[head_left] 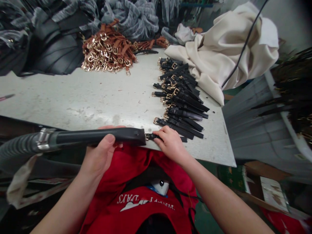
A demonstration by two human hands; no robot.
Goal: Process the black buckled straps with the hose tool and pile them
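My left hand (104, 148) is wrapped around a black nozzle (126, 135), its thumb on the near side. The nozzle ends a grey ribbed hose (19, 151), joined by a metal clamp (45, 139). At the nozzle's right end, my right hand (169, 141) pinches a short black strap (153, 136) with a metal buckle (147, 136). The buckle is right at the nozzle's mouth; whether they touch I cannot tell. Just beyond my right hand lies a pile of black buckle straps (182, 97), buckles mostly pointing left.
Brown straps with gold buckles (107, 52) are heaped at the back of the pale table (117, 97). Cream fabric (231, 48) drapes over the back right, crossed by a dark cable (243, 48). A grey bin (253, 120) and an open carton (265, 182) stand at right.
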